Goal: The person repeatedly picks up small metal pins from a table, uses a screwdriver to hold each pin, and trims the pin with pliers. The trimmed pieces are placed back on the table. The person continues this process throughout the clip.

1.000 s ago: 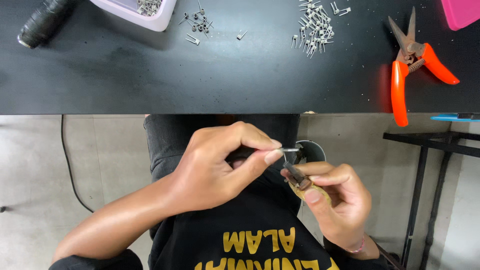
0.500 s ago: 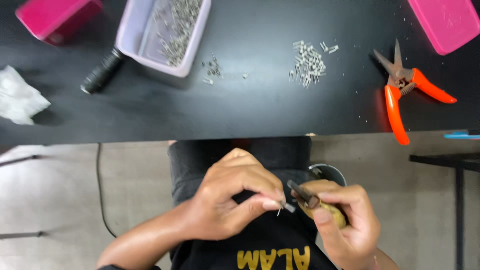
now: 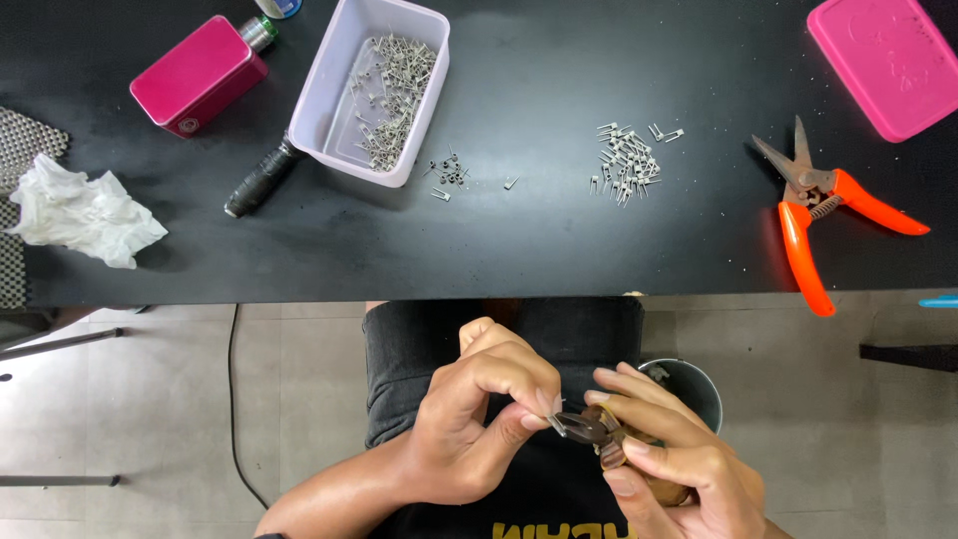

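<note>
Both hands down in the lap, below the near edge of the black worktop (image 3: 539, 240). Left hand (image 3: 479, 419) curled tight, thumb and forefinger pinching a tiny metal pin (image 3: 557, 425) right at the nose of the pliers (image 3: 591, 431). Right hand (image 3: 669, 459) wrapped round the pliers' handles, nose pointing at the left fingertips. Can't tell if the pliers' jaws actually bite the pin or just touch it, way too small. Dark round bin (image 3: 689, 384) on the floor just behind the right hand.

Up on the worktop, going by the pale plastic tub (image 3: 334, 105) half full of metal pins: black-handled tool (image 3: 261, 180) poking out from under its near left corner, small scatter of pins (image 3: 447, 172) just right of it, bigger pile of pins (image 3: 627, 165) further right. Orange-handled snips (image 3: 813, 215) well off to the right, lying open, pink lid (image 3: 888, 60) beyond them. Pink box (image 3: 200, 75) left of the tub, crumpled white tissue (image 3: 85, 215) near the left edge.
</note>
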